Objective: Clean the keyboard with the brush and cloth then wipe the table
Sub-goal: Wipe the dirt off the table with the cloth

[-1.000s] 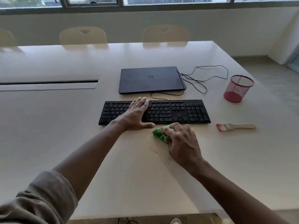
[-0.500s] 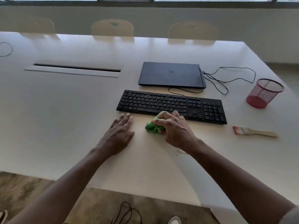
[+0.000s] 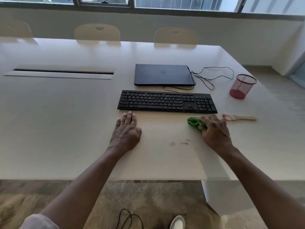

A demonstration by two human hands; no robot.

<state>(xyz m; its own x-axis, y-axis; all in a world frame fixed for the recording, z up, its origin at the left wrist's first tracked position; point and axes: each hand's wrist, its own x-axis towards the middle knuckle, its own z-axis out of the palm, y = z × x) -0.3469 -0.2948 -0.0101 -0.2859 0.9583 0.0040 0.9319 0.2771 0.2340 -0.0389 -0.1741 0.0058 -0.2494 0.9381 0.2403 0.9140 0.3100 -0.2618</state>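
A black keyboard (image 3: 166,101) lies across the middle of the pale table (image 3: 66,129). My right hand (image 3: 214,131) grips a bunched green cloth (image 3: 194,123) and presses it on the table just in front of the keyboard's right end. A wooden-handled brush (image 3: 239,117) with a red ferrule lies right of that hand. My left hand (image 3: 126,133) rests flat on the table, fingers straight, just below the keyboard's left end. A few dark smudges (image 3: 180,143) mark the tabletop between my hands.
A shut dark laptop (image 3: 163,74) sits behind the keyboard with a thin black cable (image 3: 212,76) looping to its right. A red mesh cup (image 3: 242,85) stands at the far right. A cable slot (image 3: 61,72) runs along the left. Chairs line the far side.
My right hand has slid the cloth to the right along the keyboard's front edge, toward the brush. My left hand came off the keyboard and now lies flat on the table.
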